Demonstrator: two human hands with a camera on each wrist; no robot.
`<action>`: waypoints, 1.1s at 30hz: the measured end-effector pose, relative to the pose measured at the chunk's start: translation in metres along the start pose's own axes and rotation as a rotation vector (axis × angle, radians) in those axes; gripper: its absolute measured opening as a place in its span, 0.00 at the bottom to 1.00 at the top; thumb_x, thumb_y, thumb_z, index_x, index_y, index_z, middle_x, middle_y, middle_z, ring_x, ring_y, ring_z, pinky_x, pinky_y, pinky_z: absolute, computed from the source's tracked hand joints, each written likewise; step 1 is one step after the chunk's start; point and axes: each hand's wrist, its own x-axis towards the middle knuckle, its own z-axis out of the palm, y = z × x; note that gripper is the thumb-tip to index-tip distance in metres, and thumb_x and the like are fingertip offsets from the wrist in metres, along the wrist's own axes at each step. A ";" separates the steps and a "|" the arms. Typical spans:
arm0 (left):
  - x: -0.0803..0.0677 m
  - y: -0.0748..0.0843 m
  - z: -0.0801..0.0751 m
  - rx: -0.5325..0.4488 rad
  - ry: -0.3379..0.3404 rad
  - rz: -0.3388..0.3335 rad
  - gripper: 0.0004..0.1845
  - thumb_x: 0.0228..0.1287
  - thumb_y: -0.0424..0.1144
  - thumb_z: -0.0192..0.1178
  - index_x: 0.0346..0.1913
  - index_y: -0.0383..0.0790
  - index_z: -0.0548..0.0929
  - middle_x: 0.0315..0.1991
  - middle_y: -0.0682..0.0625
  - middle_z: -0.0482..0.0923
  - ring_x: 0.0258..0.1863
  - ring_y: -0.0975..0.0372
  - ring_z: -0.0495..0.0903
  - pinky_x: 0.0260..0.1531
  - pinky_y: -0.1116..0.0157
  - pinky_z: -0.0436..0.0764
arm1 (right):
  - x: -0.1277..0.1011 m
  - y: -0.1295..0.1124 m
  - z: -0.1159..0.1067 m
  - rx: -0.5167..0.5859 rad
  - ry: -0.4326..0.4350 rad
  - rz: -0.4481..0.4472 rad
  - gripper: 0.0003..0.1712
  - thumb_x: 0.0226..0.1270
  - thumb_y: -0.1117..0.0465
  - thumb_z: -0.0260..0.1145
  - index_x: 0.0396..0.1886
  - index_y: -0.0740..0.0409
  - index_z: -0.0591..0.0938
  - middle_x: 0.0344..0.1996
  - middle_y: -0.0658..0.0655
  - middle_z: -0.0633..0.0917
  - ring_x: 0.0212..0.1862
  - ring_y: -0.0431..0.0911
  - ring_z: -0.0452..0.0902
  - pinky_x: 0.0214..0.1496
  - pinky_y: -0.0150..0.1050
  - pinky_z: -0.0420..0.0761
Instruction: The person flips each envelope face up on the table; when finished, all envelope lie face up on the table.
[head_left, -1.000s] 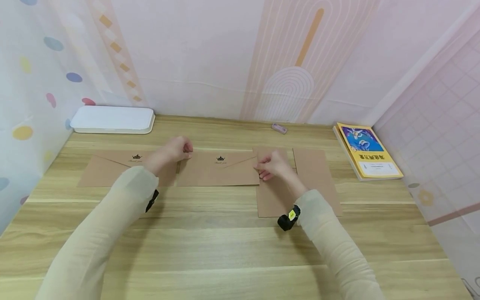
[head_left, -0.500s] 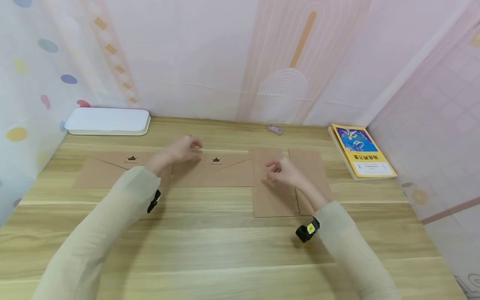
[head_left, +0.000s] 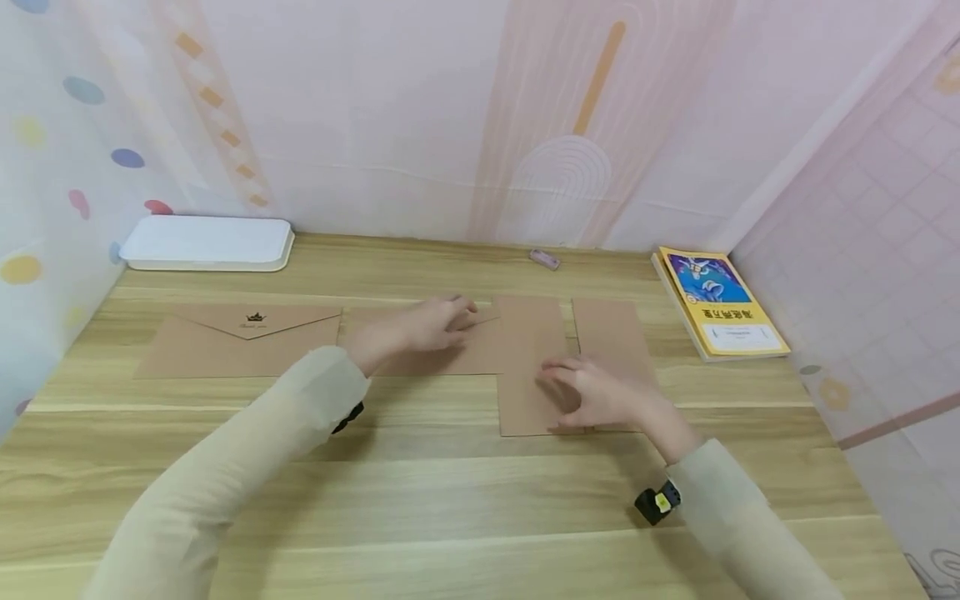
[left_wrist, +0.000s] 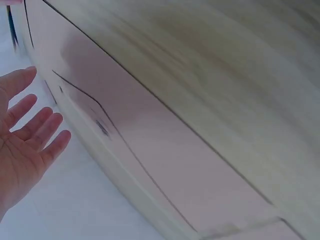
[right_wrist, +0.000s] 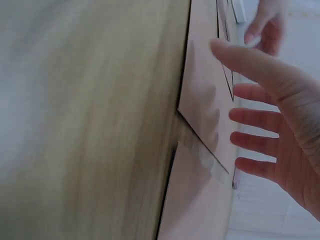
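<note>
Now the middle envelope (head_left: 450, 354) lies flat near the tabletop's (head_left: 450, 500) far edge, the left hand (head_left: 427, 327) resting open-fingered on it. Beside it, the right hand (head_left: 600, 393) hovers with spread fingers over two upright envelopes (head_left: 528, 367), gripping nothing; none looks lifted yet.

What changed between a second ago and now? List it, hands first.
Both hands let go of the middle envelope. The left hand moved right along it, from its left end to near its right end, fingers straight. The right hand drew back toward the person and now hovers open over the upright envelope. The left envelope, white tray and yellow book stayed put.
</note>
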 end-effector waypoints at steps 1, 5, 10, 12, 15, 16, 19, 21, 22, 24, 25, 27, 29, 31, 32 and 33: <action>0.004 0.002 0.002 0.022 0.006 0.018 0.24 0.63 0.36 0.56 0.60 0.31 0.66 0.60 0.36 0.67 0.59 0.46 0.69 0.60 0.52 0.70 | -0.003 -0.002 0.000 -0.011 -0.024 -0.002 0.38 0.48 0.48 0.71 0.58 0.61 0.72 0.60 0.63 0.71 0.63 0.59 0.65 0.65 0.56 0.65; 0.023 0.005 0.005 0.086 0.053 0.075 0.17 0.67 0.35 0.50 0.55 0.30 0.72 0.54 0.38 0.72 0.55 0.49 0.72 0.58 0.55 0.72 | -0.008 -0.007 -0.001 -0.100 -0.101 0.006 0.38 0.47 0.51 0.70 0.59 0.62 0.72 0.62 0.62 0.71 0.63 0.59 0.65 0.64 0.58 0.64; 0.045 0.000 0.006 0.125 0.064 0.009 0.13 0.69 0.36 0.45 0.47 0.36 0.78 0.51 0.43 0.76 0.52 0.52 0.75 0.55 0.57 0.74 | -0.007 -0.010 0.002 -0.173 -0.143 0.011 0.37 0.48 0.53 0.68 0.59 0.61 0.72 0.62 0.63 0.70 0.62 0.59 0.67 0.62 0.56 0.68; 0.052 -0.001 0.006 0.174 0.041 -0.013 0.13 0.69 0.35 0.45 0.49 0.39 0.78 0.55 0.45 0.75 0.57 0.53 0.73 0.58 0.58 0.72 | -0.007 -0.011 0.005 -0.182 -0.154 0.007 0.36 0.49 0.54 0.67 0.59 0.62 0.71 0.62 0.64 0.69 0.62 0.59 0.67 0.61 0.53 0.71; 0.059 0.000 0.005 0.236 -0.004 -0.041 0.16 0.69 0.35 0.46 0.57 0.43 0.75 0.61 0.48 0.70 0.63 0.54 0.67 0.64 0.58 0.66 | -0.008 -0.012 0.008 -0.202 -0.167 -0.005 0.36 0.50 0.56 0.66 0.60 0.64 0.70 0.63 0.65 0.68 0.61 0.59 0.68 0.58 0.50 0.75; 0.061 0.001 0.005 0.289 -0.016 -0.016 0.17 0.69 0.33 0.46 0.57 0.43 0.75 0.61 0.48 0.70 0.63 0.54 0.67 0.64 0.59 0.66 | -0.009 -0.013 0.009 -0.209 -0.164 -0.013 0.36 0.50 0.56 0.65 0.60 0.65 0.70 0.62 0.66 0.68 0.61 0.60 0.68 0.57 0.50 0.75; 0.066 0.007 0.003 0.285 -0.055 -0.034 0.18 0.69 0.33 0.45 0.60 0.42 0.72 0.63 0.47 0.69 0.64 0.54 0.66 0.66 0.58 0.64 | -0.013 -0.014 0.010 -0.223 -0.144 -0.014 0.36 0.49 0.60 0.64 0.61 0.66 0.69 0.61 0.67 0.69 0.61 0.60 0.68 0.55 0.49 0.77; 0.067 0.010 0.003 0.280 -0.070 -0.034 0.18 0.69 0.33 0.44 0.60 0.41 0.72 0.62 0.47 0.69 0.64 0.54 0.66 0.66 0.58 0.64 | -0.016 -0.015 0.011 -0.218 -0.128 -0.004 0.36 0.48 0.63 0.63 0.61 0.67 0.68 0.60 0.68 0.70 0.59 0.61 0.70 0.52 0.49 0.79; 0.068 0.011 0.003 0.274 -0.071 -0.031 0.18 0.70 0.32 0.44 0.60 0.41 0.72 0.62 0.46 0.69 0.63 0.54 0.66 0.66 0.58 0.64 | -0.018 -0.014 0.011 -0.215 -0.122 0.004 0.36 0.47 0.65 0.63 0.61 0.67 0.68 0.59 0.69 0.70 0.58 0.60 0.71 0.50 0.49 0.80; 0.071 0.011 0.003 0.283 -0.074 -0.017 0.18 0.69 0.32 0.45 0.60 0.40 0.72 0.62 0.46 0.70 0.63 0.54 0.67 0.66 0.59 0.64 | -0.021 -0.013 0.011 -0.209 -0.117 0.018 0.36 0.48 0.67 0.63 0.61 0.68 0.68 0.59 0.69 0.71 0.57 0.60 0.72 0.49 0.48 0.80; 0.072 0.011 0.004 0.290 -0.073 -0.008 0.18 0.69 0.32 0.45 0.59 0.40 0.72 0.61 0.47 0.71 0.62 0.54 0.68 0.65 0.59 0.65 | -0.023 -0.012 0.011 -0.208 -0.116 0.025 0.36 0.48 0.68 0.62 0.61 0.68 0.67 0.59 0.69 0.71 0.56 0.61 0.72 0.49 0.48 0.80; 0.076 0.010 0.005 0.306 -0.072 0.010 0.18 0.69 0.32 0.45 0.59 0.41 0.73 0.60 0.47 0.72 0.61 0.55 0.69 0.64 0.59 0.66 | -0.026 -0.010 0.010 -0.210 -0.103 0.030 0.35 0.49 0.69 0.62 0.61 0.69 0.68 0.58 0.70 0.72 0.56 0.61 0.73 0.49 0.49 0.80; 0.078 0.011 0.007 0.319 -0.083 0.014 0.18 0.69 0.31 0.45 0.59 0.42 0.74 0.60 0.47 0.72 0.61 0.55 0.70 0.64 0.59 0.67 | -0.028 -0.007 0.011 -0.217 -0.081 0.032 0.34 0.49 0.69 0.63 0.60 0.70 0.68 0.57 0.69 0.73 0.55 0.60 0.74 0.50 0.48 0.80; 0.080 0.011 0.009 0.321 -0.090 0.027 0.17 0.68 0.30 0.45 0.56 0.42 0.76 0.58 0.47 0.74 0.59 0.55 0.72 0.62 0.58 0.69 | -0.031 -0.005 0.012 -0.216 -0.044 0.031 0.32 0.49 0.69 0.63 0.58 0.71 0.69 0.55 0.69 0.75 0.52 0.59 0.76 0.49 0.47 0.80; 0.081 0.012 0.009 0.322 -0.093 0.030 0.17 0.68 0.30 0.45 0.55 0.42 0.76 0.58 0.47 0.74 0.58 0.55 0.72 0.62 0.58 0.69 | -0.032 -0.003 0.013 -0.213 -0.019 0.027 0.31 0.49 0.70 0.63 0.57 0.72 0.70 0.53 0.69 0.76 0.49 0.58 0.78 0.47 0.45 0.81; 0.081 0.012 0.010 0.325 -0.094 0.037 0.16 0.68 0.29 0.46 0.54 0.42 0.76 0.57 0.47 0.74 0.58 0.55 0.72 0.62 0.58 0.70 | -0.033 -0.001 0.014 -0.207 0.005 0.024 0.30 0.49 0.70 0.63 0.56 0.72 0.70 0.52 0.69 0.77 0.46 0.57 0.80 0.45 0.44 0.82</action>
